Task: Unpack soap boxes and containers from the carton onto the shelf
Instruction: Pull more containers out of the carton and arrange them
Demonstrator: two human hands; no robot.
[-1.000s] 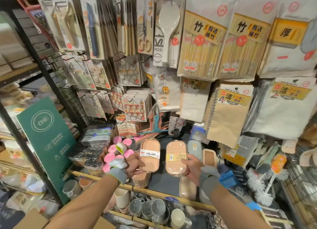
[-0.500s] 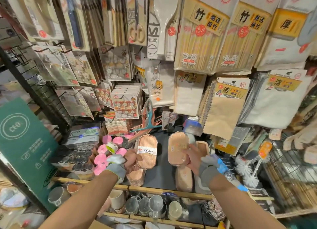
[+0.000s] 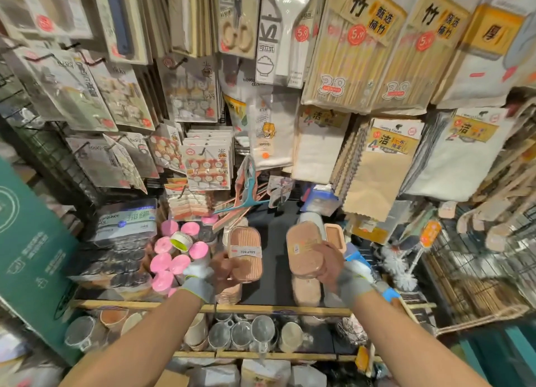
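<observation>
Not much has moved in the last half second. The left hand (image 3: 224,270) still has its fingers curled round the ribbed soap box (image 3: 245,259), though the SOAP BOX label now reads upside down. The right hand (image 3: 329,266) keeps its grip on the second soap box (image 3: 303,251). A second ago that one showed its dotted face; now it's tipped so a smooth side with a small sticker shows. The view has also swung up a bit, so the hanging packs fill more of it.

Both boxes are held over the dark shelf (image 3: 272,273), each just above a stack of the same pinkish boxes: left stack (image 3: 230,295), right stack (image 3: 306,292). Another open box (image 3: 333,235) stands on end just behind the right one.

To the left on the shelf there's a cluster of pink-lidded jars (image 3: 171,263), with a green sign (image 3: 29,256) leaning beyond them. Metal cups (image 3: 240,334) line the shelf below. Above hang chopstick packs (image 3: 348,52), a white rice paddle (image 3: 287,23) and cleaning cloths (image 3: 377,177). A white brush (image 3: 398,270) and a wire rack (image 3: 470,270) are off to the right.
</observation>
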